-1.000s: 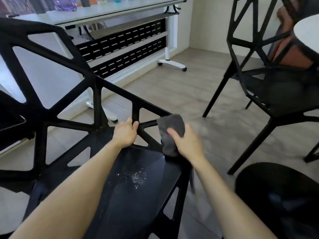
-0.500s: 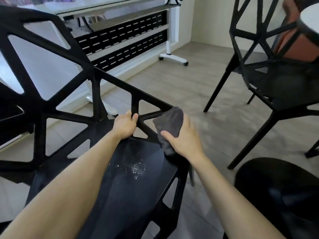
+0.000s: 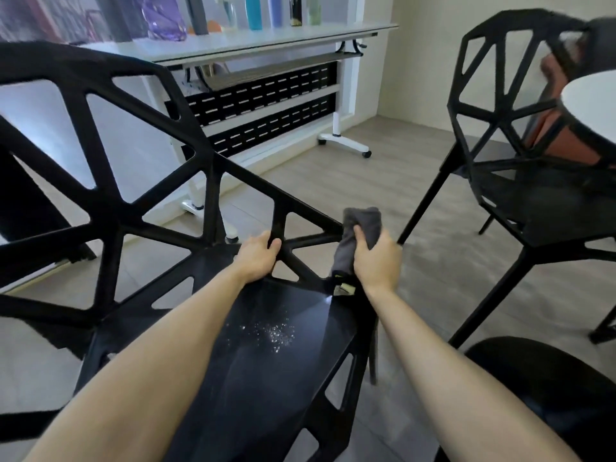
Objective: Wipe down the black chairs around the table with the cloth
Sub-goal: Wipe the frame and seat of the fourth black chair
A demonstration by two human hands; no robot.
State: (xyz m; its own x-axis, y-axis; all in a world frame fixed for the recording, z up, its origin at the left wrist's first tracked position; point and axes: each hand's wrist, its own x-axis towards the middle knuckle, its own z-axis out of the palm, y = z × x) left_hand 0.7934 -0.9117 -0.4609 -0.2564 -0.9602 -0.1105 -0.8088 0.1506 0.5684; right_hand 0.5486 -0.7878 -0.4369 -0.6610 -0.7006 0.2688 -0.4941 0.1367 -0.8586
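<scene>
A black chair with a geometric open-frame back fills the left and middle of the head view; its glossy seat carries a patch of pale specks. My left hand grips a frame strut at the seat's far edge. My right hand holds a dark grey cloth, bunched and pressed against the frame's right corner. A second black chair of the same design stands at the right, beside the white round table.
A white wheeled desk with bottles and a perforated black panel stands along the far wall. A black rounded seat lies at the lower right. Grey plank floor runs between the chairs.
The cloth in my right hand has slid up along the chair frame's right corner. My left hand keeps its grip on the strut. The view has tilted up.
</scene>
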